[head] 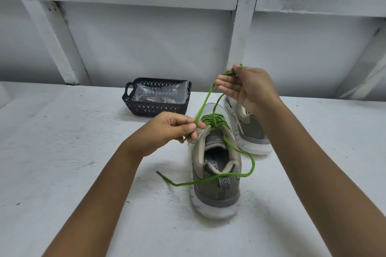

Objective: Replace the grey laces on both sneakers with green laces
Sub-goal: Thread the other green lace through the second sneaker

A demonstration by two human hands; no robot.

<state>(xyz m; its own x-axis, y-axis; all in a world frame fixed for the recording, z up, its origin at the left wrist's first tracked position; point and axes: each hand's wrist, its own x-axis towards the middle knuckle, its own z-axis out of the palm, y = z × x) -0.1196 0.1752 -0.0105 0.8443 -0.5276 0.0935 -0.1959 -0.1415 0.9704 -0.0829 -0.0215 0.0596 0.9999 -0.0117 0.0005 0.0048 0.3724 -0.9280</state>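
A grey sneaker (217, 192) stands on the white table, heel toward me, with a green lace (249, 159) threaded through its eyelets. One free end of the lace trails over the heel and lies on the table at the left. My left hand (169, 129) pinches the other strand just left of the tongue. My right hand (246, 87) holds that strand's tip up above the shoe, so the lace runs taut between both hands. A second grey sneaker (248, 129) stands behind and to the right, partly hidden by my right arm.
A dark perforated plastic basket (154, 108) with a clear plastic bag inside stands at the back of the white table (62, 152), left of the shoes. A white wall with beams rises behind the table.
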